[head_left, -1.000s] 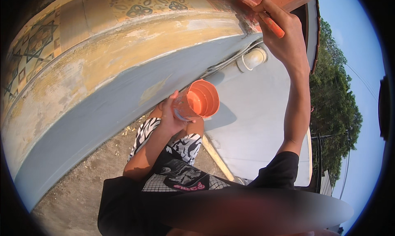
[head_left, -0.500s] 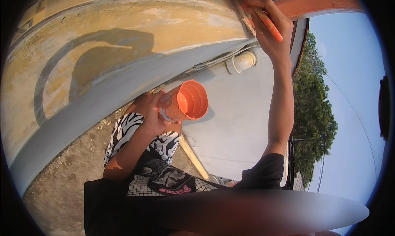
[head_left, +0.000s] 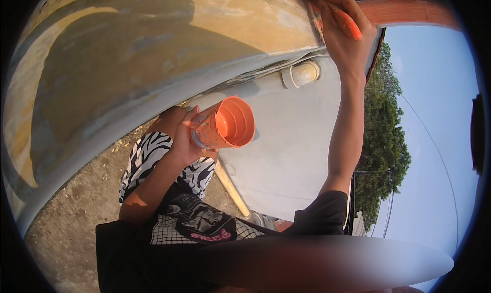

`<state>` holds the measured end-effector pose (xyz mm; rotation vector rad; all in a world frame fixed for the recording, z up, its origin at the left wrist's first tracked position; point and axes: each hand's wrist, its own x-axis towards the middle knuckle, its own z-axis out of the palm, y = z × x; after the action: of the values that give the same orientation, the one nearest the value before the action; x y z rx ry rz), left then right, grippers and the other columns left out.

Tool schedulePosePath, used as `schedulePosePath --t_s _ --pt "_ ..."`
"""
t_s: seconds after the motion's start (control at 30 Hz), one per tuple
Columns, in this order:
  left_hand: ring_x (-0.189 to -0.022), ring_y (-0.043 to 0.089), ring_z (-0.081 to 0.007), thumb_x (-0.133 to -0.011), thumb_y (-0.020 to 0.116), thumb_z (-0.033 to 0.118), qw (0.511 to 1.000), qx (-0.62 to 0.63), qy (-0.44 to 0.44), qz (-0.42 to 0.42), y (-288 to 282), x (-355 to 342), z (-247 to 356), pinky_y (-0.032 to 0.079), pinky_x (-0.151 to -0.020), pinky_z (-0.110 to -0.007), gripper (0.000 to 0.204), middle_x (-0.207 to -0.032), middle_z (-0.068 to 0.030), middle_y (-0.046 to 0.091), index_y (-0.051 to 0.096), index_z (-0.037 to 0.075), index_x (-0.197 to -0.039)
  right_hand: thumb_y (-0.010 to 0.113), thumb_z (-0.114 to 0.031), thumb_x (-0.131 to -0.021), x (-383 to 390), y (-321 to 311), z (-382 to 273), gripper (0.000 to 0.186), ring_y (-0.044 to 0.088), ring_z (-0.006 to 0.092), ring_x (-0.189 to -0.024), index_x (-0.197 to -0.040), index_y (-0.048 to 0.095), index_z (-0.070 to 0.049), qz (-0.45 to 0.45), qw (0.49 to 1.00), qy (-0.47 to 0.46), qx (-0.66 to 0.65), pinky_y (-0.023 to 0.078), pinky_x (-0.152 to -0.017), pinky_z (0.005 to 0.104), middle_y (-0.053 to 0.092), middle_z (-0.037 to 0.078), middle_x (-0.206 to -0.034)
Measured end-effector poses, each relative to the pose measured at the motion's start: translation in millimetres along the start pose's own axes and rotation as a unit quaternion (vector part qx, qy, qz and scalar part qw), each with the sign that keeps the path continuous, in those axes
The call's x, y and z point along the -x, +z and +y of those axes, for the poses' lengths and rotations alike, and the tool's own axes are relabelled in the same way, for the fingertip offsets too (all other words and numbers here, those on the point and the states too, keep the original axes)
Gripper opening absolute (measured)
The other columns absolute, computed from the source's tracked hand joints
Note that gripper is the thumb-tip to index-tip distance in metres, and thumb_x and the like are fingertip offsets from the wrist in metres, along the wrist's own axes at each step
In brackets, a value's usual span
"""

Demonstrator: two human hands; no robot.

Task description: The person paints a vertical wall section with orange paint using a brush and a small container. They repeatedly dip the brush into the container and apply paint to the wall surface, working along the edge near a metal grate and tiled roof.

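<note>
My left hand (head_left: 187,138) is wrapped round a paint-smeared cup (head_left: 208,127), tilted so that the orange paint inside shows. Raised at the top of the view, my right hand (head_left: 347,40) is closed on a paintbrush (head_left: 348,25) with an orange-coated handle. The brush's far end, near the top edge, is dark and cannot be made out. Close beside it runs a reddish-orange painted beam (head_left: 409,12).
A yellow, weathered wall (head_left: 230,24) with a grey lower band fills the left. Ahead stands a pale grey wall (head_left: 286,160) with a round pipe end (head_left: 304,74) and cables. A yellowish pole (head_left: 231,186) leans low down. Bare ground (head_left: 76,221) lies lower left; a tree (head_left: 383,150) stands right.
The right hand with the paintbrush has shifted slightly right and down in view. The cup has moved a little left. A shadow on the yellow wall has grown larger.
</note>
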<state>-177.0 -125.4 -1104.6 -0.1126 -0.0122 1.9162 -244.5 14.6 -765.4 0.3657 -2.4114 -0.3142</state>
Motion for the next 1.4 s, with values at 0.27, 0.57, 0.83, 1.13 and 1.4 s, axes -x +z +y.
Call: schedulePosePath --t_s 0.27,0.57,0.83,1.13,1.4 --pt "-0.102 0.07 -0.0248 -0.104 0.042 0.054 1.0 0.012 -0.001 0.008 -1.8 2.7 -4.2 0.06 -0.062 -0.044 0.06 -0.127 -0.0062 0.068 0.053 0.012 -0.146 0.072 -0.008 -0.093 19.3 -36.0 -4.2 0.012 0.063 0.0067 -0.078 -0.104 0.074 -0.002 -0.061 0.99 0.128 0.016 0.051 -0.076 0.0244 0.076 0.004 -0.089" --pt "-0.099 0.07 -0.0261 -0.105 0.042 0.053 1.0 0.016 0.007 -0.014 -10.7 0.1 1.3 0.059 -0.064 -0.046 0.059 -0.124 -0.0079 0.068 0.054 0.011 -0.144 0.078 -0.003 -0.086 38.0 -73.7 -21.1 0.012 0.066 0.0162 -0.066 -0.097 0.072 -0.005 -0.018 0.992 0.12 0.038 0.051 -0.066 0.0246 0.075 0.006 -0.081" --pt "-0.098 0.07 -0.0259 -0.103 0.044 0.055 0.999 0.03 -0.011 -0.007 -5.7 -0.7 -1.9 0.058 -0.064 -0.046 0.06 -0.124 -0.0074 0.068 0.055 0.012 -0.143 0.078 0.002 -0.083 31.6 -37.5 6.1 0.019 0.072 0.0222 -0.081 -0.1 0.073 -0.004 -0.038 0.996 -0.079 0.036 0.056 -0.071 0.0302 0.075 0.01 -0.1" --pt "-0.101 0.068 -0.0255 -0.102 0.044 0.057 1.0 0.026 -0.016 0.008 -9.1 0.8 -8.7 0.055 -0.065 -0.045 0.061 -0.124 -0.0037 0.068 0.053 0.016 -0.148 0.072 0.001 -0.087 18.9 -4.7 38.8 0.021 0.073 0.0265 -0.094 -0.107 0.073 -0.007 -0.113 0.983 -0.118 0.079 0.058 -0.077 0.0342 0.073 0.008 -0.114" --pt "-0.099 0.068 -0.0254 -0.102 0.044 0.057 1.0 0.027 -0.012 0.002 -14.7 -3.0 -8.7 0.055 -0.063 -0.044 0.061 -0.124 -0.004 0.068 0.054 0.017 -0.148 0.068 0.009 -0.077 40.8 -29.4 21.7 0.039 0.07 0.0301 -0.099 -0.11 0.069 -0.011 -0.118 0.988 -0.045 0.089 0.06 -0.074 0.0387 0.069 0.008 -0.117"
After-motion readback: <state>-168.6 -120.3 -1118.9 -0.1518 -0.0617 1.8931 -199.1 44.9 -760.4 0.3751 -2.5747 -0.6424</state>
